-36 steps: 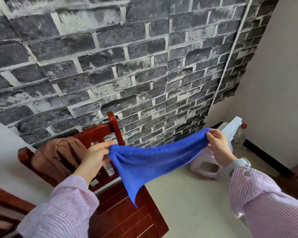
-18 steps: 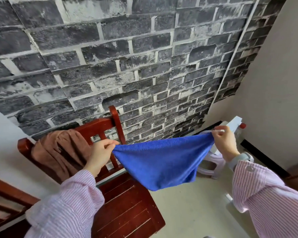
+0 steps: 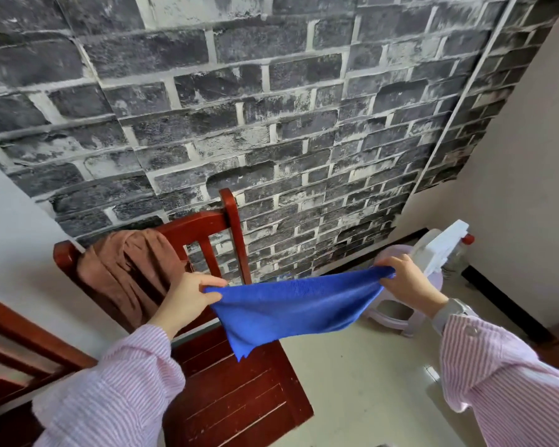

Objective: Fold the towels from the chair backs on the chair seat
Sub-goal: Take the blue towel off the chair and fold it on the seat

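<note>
A blue towel (image 3: 291, 306) hangs stretched between my two hands, above the front of the red wooden chair seat (image 3: 239, 391). My left hand (image 3: 191, 298) pinches its left corner and my right hand (image 3: 407, 282) pinches its right corner. The cloth sags in the middle, and one loose corner points down over the seat. A brown towel (image 3: 126, 272) is draped over the left part of the chair back (image 3: 204, 221). The seat holds nothing else.
A grey brick-pattern wall stands right behind the chair. A pale plastic stool (image 3: 397, 314) with a white object (image 3: 442, 246) on it sits at the right, beside a bottle with a red cap (image 3: 462, 250). Red wooden furniture (image 3: 20, 333) lies at the left edge.
The blue towel has been pulled wider and flatter between my hands, and its hanging part swung from left to right and back. My hands moved slightly apart.
</note>
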`<state>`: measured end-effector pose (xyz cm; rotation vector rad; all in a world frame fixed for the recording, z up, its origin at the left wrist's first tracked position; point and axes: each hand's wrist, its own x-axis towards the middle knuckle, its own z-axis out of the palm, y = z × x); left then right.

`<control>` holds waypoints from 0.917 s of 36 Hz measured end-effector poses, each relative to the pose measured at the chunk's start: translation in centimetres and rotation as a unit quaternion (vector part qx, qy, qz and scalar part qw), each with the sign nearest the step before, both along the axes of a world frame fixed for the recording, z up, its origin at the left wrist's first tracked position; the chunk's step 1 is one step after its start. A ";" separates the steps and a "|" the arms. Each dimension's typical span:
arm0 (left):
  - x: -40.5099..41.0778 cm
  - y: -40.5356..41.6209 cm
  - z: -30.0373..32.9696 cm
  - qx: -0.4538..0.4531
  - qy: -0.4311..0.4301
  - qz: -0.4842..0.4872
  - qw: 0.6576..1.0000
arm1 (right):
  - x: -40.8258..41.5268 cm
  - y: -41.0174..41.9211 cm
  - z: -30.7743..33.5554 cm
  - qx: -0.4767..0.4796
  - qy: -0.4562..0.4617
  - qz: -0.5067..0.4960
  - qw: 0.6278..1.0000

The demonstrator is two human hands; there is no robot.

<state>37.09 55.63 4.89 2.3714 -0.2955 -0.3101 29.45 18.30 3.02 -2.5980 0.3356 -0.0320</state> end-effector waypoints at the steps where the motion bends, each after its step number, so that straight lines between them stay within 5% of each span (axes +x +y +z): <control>1: -0.1 0.3 -0.2 0.025 -0.019 0.002 0.999 | 0.0 0.1 -0.4 -0.009 -0.001 -0.005 1.000; 12: 0.6 4.9 -2.9 0.211 -0.174 0.092 0.957 | 1.9 3.9 -1.4 -0.053 0.045 -0.037 0.997; 24: 1.8 9.7 -6.4 0.149 -0.224 0.181 0.946 | 6.1 10.9 -5.1 0.041 0.013 -0.063 0.997; 33: -5.7 14.2 -14.4 0.139 -0.242 0.144 0.949 | 1.2 14.0 -12.1 0.093 0.019 -0.063 0.994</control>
